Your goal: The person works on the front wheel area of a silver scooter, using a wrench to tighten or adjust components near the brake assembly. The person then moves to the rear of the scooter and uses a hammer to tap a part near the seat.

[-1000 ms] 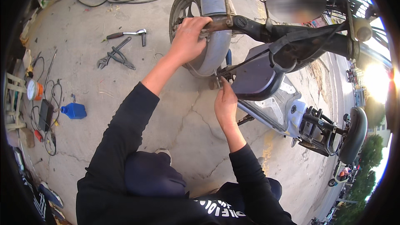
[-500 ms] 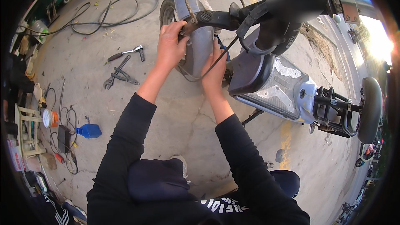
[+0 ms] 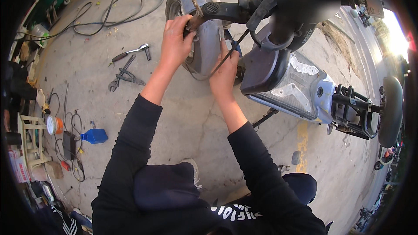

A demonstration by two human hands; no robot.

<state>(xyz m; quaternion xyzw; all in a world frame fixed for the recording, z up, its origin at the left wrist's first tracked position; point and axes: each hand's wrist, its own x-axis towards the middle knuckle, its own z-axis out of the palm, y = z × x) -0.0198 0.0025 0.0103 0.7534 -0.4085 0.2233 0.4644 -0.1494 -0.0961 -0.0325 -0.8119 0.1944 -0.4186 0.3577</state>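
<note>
Hands first: your left hand [image 3: 176,39] is wrapped around the end of the scooter's handlebar [image 3: 226,12], fingers clamped on it just above the grey front fender [image 3: 204,39], which seems to steady the bar. Your right hand [image 3: 224,76] sits lower, beside the dark front panel [image 3: 263,67], fingers pinched together on a thin black cable [image 3: 230,54] that runs up toward the bar, apparently keeping it taut. Beneath you is cracked concrete floor [image 3: 191,122]. A ratchet [image 3: 130,52] and pliers [image 3: 124,76] lie well to your left; a blue bottle [image 3: 95,136] stands nearer the cluttered edge.
</note>
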